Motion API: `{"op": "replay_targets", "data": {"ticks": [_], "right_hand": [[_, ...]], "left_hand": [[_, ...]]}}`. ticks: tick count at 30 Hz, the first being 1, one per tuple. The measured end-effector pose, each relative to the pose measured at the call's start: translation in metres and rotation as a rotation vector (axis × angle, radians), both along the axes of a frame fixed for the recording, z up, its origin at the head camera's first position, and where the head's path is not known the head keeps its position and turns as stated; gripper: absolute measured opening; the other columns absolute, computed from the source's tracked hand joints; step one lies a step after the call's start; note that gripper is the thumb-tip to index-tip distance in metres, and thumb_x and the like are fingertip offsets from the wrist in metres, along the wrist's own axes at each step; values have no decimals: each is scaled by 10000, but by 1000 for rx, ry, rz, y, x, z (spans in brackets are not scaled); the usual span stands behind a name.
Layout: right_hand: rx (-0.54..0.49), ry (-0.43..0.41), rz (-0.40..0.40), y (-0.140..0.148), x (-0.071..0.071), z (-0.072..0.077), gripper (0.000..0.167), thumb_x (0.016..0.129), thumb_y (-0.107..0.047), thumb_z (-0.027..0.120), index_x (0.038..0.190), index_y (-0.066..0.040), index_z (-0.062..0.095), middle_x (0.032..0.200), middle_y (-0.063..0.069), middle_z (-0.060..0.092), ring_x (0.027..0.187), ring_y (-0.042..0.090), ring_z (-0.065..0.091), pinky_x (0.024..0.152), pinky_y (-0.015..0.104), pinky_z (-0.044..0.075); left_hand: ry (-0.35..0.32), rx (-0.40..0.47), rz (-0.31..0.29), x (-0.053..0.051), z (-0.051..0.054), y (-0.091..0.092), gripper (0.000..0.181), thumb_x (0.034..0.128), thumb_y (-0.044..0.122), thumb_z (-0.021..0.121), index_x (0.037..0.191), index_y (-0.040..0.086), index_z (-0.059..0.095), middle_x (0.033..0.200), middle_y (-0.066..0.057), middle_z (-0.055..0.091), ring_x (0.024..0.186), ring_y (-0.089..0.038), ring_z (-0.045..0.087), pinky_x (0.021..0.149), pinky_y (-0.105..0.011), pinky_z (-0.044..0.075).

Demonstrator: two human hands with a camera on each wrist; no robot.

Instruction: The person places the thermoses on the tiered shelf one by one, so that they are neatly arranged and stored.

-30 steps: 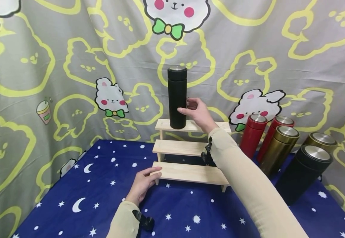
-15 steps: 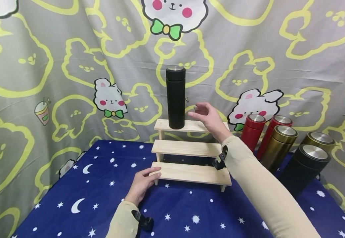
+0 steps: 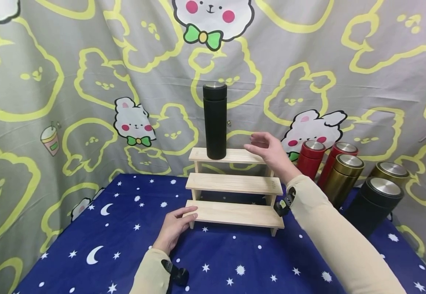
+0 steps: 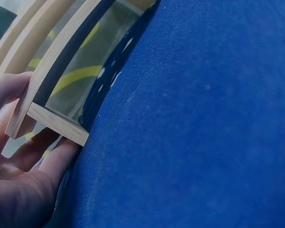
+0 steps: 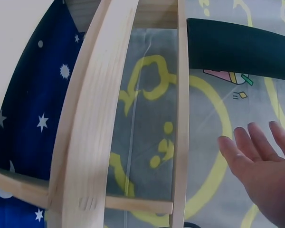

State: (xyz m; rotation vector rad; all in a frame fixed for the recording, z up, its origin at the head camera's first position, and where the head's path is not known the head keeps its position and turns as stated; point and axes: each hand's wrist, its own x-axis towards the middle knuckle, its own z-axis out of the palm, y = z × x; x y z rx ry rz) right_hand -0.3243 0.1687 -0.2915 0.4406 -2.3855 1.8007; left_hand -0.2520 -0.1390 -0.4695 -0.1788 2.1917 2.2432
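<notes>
A black thermos bottle [image 3: 215, 122] with a silver lid top stands upright on the top step of a three-step wooden display rack [image 3: 235, 183], left of its middle. My right hand [image 3: 273, 155] is to the right of the bottle, apart from it, fingers loosely spread and holding nothing. In the right wrist view the same hand [image 5: 261, 175] has a gap to the dark bottle [image 5: 237, 47]. My left hand [image 3: 172, 228] holds the left end of the lowest step. In the left wrist view, its thumb and fingers lie around the board's end [image 4: 61, 124].
At the right stand two red thermos bottles [image 3: 311, 159], two gold ones [image 3: 341, 179] and another black one [image 3: 378, 204], close together. A blue cloth with moons and stars [image 3: 124, 245] covers the table. A patterned grey curtain [image 3: 176, 81] hangs behind.
My right hand has let go of the black bottle and drawn back to the right. The bottle stays on the top step. My left hand keeps its place on the rack.
</notes>
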Motion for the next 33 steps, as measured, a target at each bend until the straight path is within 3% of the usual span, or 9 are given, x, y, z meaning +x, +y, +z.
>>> {"op": "replay_targets", "data": {"ticks": [4,15,24,28,33], "right_hand": [[-3,3,-3,6,8,0,647,921,-284,713,1433,-13,425,1406,177,476,1274,286,449,1052,464,353],[28,1,-49,28,31,-7,655,921,-330,707,1424,-14,429,1381,160,514,1275,295,458,1057,499,338],[88,16,-86,43,48,-11,657,924,-366,695,1421,-22,439,1369,164,526,1264,297,473,1047,505,350],[142,27,-85,49,53,-15,661,918,-372,700,1429,-43,441,1372,158,526,1267,321,478,1029,539,359],[138,42,-85,54,64,-23,619,931,-340,690,1414,-38,447,1368,150,535,1245,308,509,1007,506,398]], "left_hand": [[0,-2,0,0,0,-1,315,813,81,795,1106,-16,730,1026,-106,632,573,-80,436,517,-201,366],[3,-7,-2,0,-4,-1,320,820,98,795,1114,-11,730,1192,-153,605,741,-122,571,594,-222,438],[-8,-19,9,-1,-1,2,322,825,111,794,1123,3,731,1169,-135,606,708,-122,542,560,-218,404],[-19,-21,7,1,0,2,328,831,120,792,1133,8,728,1207,-139,596,757,-129,569,601,-230,436],[-21,-46,14,3,0,1,324,835,138,791,1134,25,732,1236,-148,587,785,-146,576,620,-238,442]]}}
